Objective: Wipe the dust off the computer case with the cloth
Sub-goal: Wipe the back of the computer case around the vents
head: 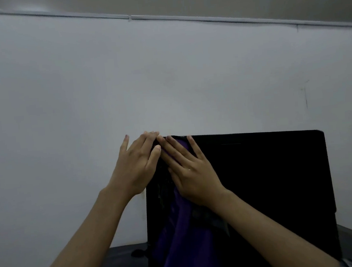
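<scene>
A pale wall [165, 74] fills most of the view, with a thin white conduit strip [203, 18] running across it near the top. In front of the wall stands a black computer case [271, 189], upright, its broad dark side panel facing the camera and its top edge level just below the middle of the view. The case rests on a dark tabletop [127, 263], of which only a strip shows at the lower left and a sliver at the lower right.

A purple cloth [180, 239] hangs down the left part of the case's side panel, from near the top left corner to the bottom of the view; its upper end lies under the fingers, and its folds are hard to make out in the dim light.

The right hand [192, 170] lies flat on the cloth with fingers straight and spread, pressing it against the panel near the top corner. The left hand [137, 168] is at the case's left edge, fingers extended and relaxed, its fingertips meeting the top corner and touching the right hand's fingertips; whether it touches the cloth cannot be told.
</scene>
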